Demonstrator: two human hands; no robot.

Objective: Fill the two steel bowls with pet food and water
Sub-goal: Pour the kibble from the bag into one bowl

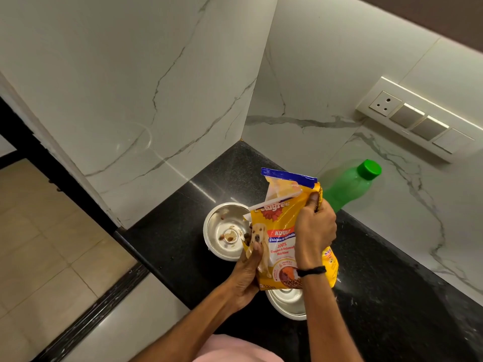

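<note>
A yellow pet food bag (281, 239) with a torn blue top is tilted to the left over the far steel bowl (222, 228), and brown kibble drops from its opening into that bowl. A few pieces lie in the bowl. My left hand (247, 278) grips the bag's lower left edge. My right hand (315, 228) clasps the bag's upper right side. A second steel bowl (286, 303) sits nearer to me, partly hidden under the bag. A green plastic bottle (350, 188) with a green cap stands behind the bag.
The bowls rest on a black granite counter (392, 283) set in a corner of white marble walls. A switch panel (413, 118) is on the right wall. The counter's left edge drops to a tiled floor (47, 231).
</note>
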